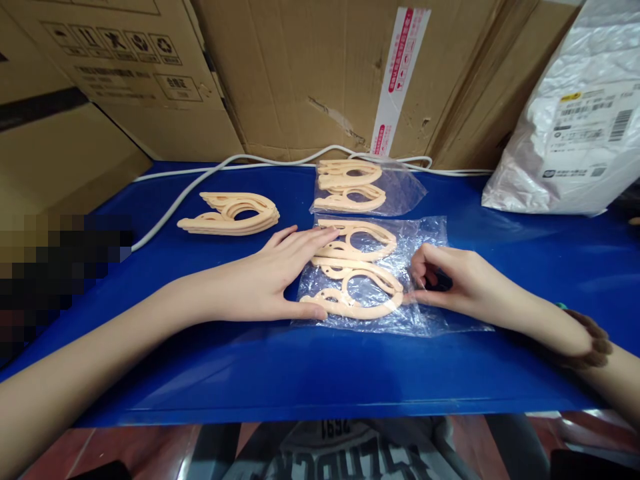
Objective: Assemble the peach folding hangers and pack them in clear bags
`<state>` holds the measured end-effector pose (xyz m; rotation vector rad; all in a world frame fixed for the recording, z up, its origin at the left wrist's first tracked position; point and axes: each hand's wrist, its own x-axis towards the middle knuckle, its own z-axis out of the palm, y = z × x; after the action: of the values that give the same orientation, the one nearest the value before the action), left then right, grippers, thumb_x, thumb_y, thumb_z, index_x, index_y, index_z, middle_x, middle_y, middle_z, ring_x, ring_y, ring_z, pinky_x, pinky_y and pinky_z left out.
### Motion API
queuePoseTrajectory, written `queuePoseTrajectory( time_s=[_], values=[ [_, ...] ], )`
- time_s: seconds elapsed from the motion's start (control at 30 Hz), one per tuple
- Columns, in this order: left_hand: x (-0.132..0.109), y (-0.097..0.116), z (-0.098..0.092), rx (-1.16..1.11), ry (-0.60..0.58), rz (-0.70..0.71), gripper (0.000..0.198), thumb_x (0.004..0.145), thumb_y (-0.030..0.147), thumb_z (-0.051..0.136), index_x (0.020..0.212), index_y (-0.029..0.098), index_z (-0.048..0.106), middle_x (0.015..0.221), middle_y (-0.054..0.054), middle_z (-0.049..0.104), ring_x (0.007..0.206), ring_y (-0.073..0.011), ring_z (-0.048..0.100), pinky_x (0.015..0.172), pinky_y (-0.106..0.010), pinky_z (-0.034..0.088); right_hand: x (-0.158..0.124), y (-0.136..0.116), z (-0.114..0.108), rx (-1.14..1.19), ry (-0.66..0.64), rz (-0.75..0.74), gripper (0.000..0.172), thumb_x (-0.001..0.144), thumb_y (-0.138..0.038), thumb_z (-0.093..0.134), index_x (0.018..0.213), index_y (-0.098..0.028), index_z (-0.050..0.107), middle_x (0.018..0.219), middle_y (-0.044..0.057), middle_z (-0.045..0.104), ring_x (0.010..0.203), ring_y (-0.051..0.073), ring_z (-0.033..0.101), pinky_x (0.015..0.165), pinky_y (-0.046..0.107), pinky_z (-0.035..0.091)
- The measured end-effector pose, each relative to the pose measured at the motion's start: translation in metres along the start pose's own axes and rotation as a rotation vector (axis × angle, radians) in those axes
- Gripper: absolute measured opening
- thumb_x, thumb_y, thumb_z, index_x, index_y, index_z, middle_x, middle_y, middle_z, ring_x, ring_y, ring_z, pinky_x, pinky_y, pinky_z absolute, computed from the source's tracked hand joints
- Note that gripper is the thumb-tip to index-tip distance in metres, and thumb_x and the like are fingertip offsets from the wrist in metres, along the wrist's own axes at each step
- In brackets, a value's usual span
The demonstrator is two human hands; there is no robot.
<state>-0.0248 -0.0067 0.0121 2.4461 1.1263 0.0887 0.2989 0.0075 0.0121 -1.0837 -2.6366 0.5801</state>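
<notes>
My left hand (287, 277) lies flat with its fingers stretched over the left end of a clear plastic bag (425, 323). Inside this bag are beige folding hangers (373, 310), folded up and laid one above another on the blue table. At the bag's right side my right hand (450, 277) has its fingers curled in, with the thumb at the hanger's rounded tip; it appears to grip the film, though the fingertips are partly hidden. Just behind lies a second clear bag (405, 187) with more beige hangers (350, 180). A loose stack of folded hangers (235, 217) rests to the left.
A white cable (193, 180) runs along the back of the blue table (300, 380). Cardboard boxes (300, 80) stand behind and at the left. A white parcel bag (565, 147) with a label leans at the back right. The table's front edge is close to my body.
</notes>
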Motion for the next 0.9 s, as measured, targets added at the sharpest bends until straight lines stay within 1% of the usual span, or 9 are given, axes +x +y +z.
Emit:
queuePoseTrajectory(
  time_s=[0.17,0.3,0.37,0.43,0.53,0.6,0.67,0.73,0.9],
  values=[
    [0.000,-0.004,-0.001,0.040,0.021,0.010,0.109,0.081,0.080,0.055,0.163,0.024,0.009,0.170,-0.008,0.006,0.156,-0.0384,0.003,0.126,-0.060,0.009,0.001,0.005,-0.004,-0.118,-0.003,-0.007,0.049,0.087,-0.060,0.064,0.065,-0.022,0.043,0.061,-0.003,0.050,0.056,0.012,0.043,0.056,0.027,0.029],
    [-0.006,-0.014,-0.020,0.097,0.147,-0.010,0.114,0.076,0.081,0.060,0.162,0.026,0.008,0.171,-0.004,0.001,0.156,-0.0373,0.003,0.128,-0.056,0.009,0.001,0.014,-0.013,-0.134,-0.023,0.007,0.051,0.090,-0.061,0.059,0.062,-0.021,0.045,0.062,-0.001,0.052,0.056,0.012,0.044,0.056,0.027,0.030],
    [-0.014,-0.019,-0.036,0.151,0.218,-0.068,0.110,0.079,0.081,0.057,0.161,0.021,0.014,0.171,-0.004,0.008,0.155,-0.0369,0.010,0.128,-0.051,0.012,0.001,0.021,-0.018,-0.126,-0.021,0.025,0.049,0.091,-0.061,0.058,0.065,-0.021,0.049,0.063,-0.001,0.054,0.055,0.012,0.044,0.056,0.028,0.030],
    [-0.022,-0.026,-0.051,0.203,0.223,-0.175,0.103,0.084,0.080,0.048,0.159,0.016,0.019,0.169,-0.002,0.017,0.153,-0.0359,0.018,0.128,-0.048,0.014,0.001,0.029,-0.022,-0.115,-0.010,0.058,0.047,0.091,-0.061,0.058,0.067,-0.021,0.053,0.062,-0.002,0.054,0.054,0.012,0.044,0.056,0.028,0.031],
    [-0.034,-0.044,-0.067,0.244,0.163,-0.315,0.107,0.077,0.088,0.044,0.156,0.017,0.027,0.166,0.006,0.025,0.148,-0.0371,0.027,0.126,-0.049,0.019,0.001,0.040,-0.028,-0.090,0.013,0.112,0.046,0.090,-0.062,0.059,0.070,-0.021,0.056,0.061,-0.002,0.056,0.055,0.013,0.046,0.056,0.028,0.034],
    [-0.038,-0.063,-0.070,0.257,0.164,-0.375,0.107,0.075,0.091,0.040,0.154,0.019,0.032,0.162,0.002,0.034,0.142,-0.0356,0.038,0.122,-0.046,0.028,0.002,0.045,-0.031,-0.061,0.020,0.136,0.044,0.090,-0.062,0.059,0.075,-0.021,0.060,0.064,-0.001,0.060,0.057,0.013,0.051,0.057,0.028,0.037],
    [-0.039,-0.081,-0.070,0.269,0.146,-0.450,0.127,0.060,0.103,0.034,0.150,0.013,0.041,0.152,-0.010,0.049,0.132,-0.0376,0.050,0.114,-0.051,0.037,0.002,0.048,-0.032,-0.026,0.024,0.154,0.042,0.090,-0.062,0.059,0.082,-0.021,0.065,0.069,0.000,0.064,0.060,0.014,0.055,0.059,0.028,0.040],
    [-0.038,-0.095,-0.068,0.251,0.126,-0.459,0.131,0.056,0.105,0.031,0.149,0.014,0.043,0.145,-0.013,0.055,0.125,-0.0351,0.055,0.109,-0.049,0.040,0.003,0.050,-0.033,0.002,0.038,0.168,0.041,0.089,-0.061,0.060,0.090,-0.021,0.067,0.072,0.000,0.066,0.061,0.015,0.058,0.060,0.028,0.042],
    [-0.037,-0.104,-0.065,0.299,0.192,-0.413,0.132,0.053,0.105,0.031,0.143,0.010,0.050,0.134,-0.015,0.060,0.115,-0.0333,0.059,0.102,-0.047,0.045,0.004,0.050,-0.032,0.007,0.064,0.186,0.042,0.090,-0.060,0.060,0.099,-0.021,0.068,0.072,0.000,0.067,0.061,0.015,0.060,0.060,0.029,0.044]
  ],
)
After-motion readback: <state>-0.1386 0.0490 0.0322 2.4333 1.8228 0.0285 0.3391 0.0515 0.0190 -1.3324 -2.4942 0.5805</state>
